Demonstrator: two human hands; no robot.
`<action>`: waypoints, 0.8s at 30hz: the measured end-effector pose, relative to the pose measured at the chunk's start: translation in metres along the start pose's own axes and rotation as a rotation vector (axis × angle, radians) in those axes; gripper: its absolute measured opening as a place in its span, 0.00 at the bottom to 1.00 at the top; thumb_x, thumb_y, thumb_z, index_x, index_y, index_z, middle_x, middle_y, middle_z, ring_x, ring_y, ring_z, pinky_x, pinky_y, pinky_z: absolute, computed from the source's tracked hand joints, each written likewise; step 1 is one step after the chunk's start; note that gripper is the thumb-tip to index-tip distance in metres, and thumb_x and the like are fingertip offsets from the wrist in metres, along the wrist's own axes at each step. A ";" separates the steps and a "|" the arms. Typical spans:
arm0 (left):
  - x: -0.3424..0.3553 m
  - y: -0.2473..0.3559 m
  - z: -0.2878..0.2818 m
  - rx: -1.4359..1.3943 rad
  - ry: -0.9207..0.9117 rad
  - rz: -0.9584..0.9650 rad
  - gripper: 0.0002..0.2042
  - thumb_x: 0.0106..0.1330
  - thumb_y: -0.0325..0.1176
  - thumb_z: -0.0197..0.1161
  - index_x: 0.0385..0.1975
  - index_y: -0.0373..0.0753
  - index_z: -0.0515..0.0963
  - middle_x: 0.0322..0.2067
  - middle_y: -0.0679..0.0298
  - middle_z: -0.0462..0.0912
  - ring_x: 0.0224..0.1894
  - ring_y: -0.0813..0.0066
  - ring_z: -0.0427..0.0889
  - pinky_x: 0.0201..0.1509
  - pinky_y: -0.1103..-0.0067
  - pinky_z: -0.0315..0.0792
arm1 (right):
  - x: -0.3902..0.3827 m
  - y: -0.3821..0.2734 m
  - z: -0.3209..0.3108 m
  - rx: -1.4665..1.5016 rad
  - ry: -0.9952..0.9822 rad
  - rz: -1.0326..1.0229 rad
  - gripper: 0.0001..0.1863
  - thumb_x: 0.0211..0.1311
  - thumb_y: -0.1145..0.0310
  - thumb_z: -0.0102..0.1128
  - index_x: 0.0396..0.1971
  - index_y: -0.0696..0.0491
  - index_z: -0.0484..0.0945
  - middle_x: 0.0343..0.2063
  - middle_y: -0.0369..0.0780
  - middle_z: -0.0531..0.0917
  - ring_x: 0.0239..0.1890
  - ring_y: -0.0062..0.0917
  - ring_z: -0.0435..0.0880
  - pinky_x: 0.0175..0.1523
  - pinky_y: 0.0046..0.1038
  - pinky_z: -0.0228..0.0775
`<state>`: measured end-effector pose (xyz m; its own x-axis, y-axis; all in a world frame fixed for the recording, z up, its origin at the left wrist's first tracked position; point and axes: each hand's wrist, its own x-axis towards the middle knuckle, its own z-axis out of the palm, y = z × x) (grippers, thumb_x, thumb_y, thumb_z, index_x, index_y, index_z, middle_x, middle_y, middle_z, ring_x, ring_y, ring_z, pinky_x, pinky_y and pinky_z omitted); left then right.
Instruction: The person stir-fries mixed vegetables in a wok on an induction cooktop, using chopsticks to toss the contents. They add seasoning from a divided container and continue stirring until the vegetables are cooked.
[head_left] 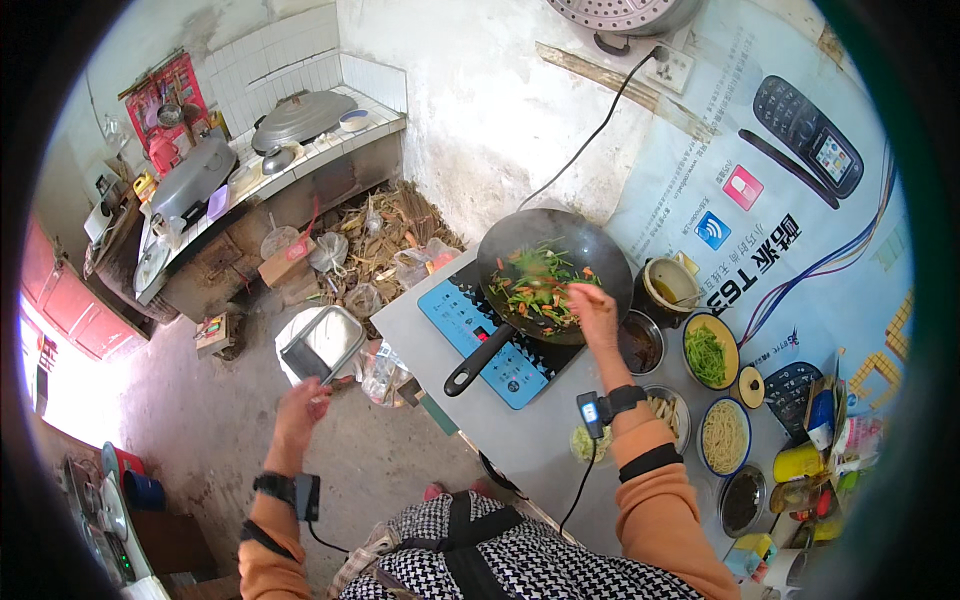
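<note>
1. You seem to be partway through: cut vegetables (535, 295), green and orange, are already lying mixed in the black wok (605, 250). I cannot tell how soft they are getting.
2. Green strips (707, 357) and noodles (724, 436) are sitting in bowls on the tabletop (525, 425), toward four and five o'clock from your right hand (595, 308). They are staying out of the wok for now, so that part looks undone.
3. Your right hand is hovering over the wok, with the vegetables lying near ten o'clock from it. Blur is hiding its grip, so I cannot tell what it is holding.
4. Your left hand (308, 400) is hanging well apart, with the vegetables lying toward two o'clock. A dark flat thing (304, 358) is showing at its fingers; I cannot tell if they are gripping it.
</note>
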<state>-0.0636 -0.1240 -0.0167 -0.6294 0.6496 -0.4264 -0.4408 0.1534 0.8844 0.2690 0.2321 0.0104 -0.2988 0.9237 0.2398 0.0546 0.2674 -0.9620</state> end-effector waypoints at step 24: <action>0.011 -0.016 0.228 0.258 -0.598 -0.120 0.17 0.60 0.35 0.55 0.47 0.36 0.68 0.21 0.66 0.75 0.15 0.86 0.67 0.15 0.89 0.62 | 0.039 0.017 -0.057 0.076 0.276 -0.104 0.09 0.56 0.70 0.51 0.32 0.59 0.75 0.24 0.36 0.78 0.22 0.17 0.76 0.27 0.18 0.68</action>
<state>0.0827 0.0505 0.0077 -0.0888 0.9068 -0.4121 -0.2714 0.3760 0.8860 0.3128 0.2881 0.0108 -0.0280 0.9348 0.3542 -0.0376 0.3531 -0.9348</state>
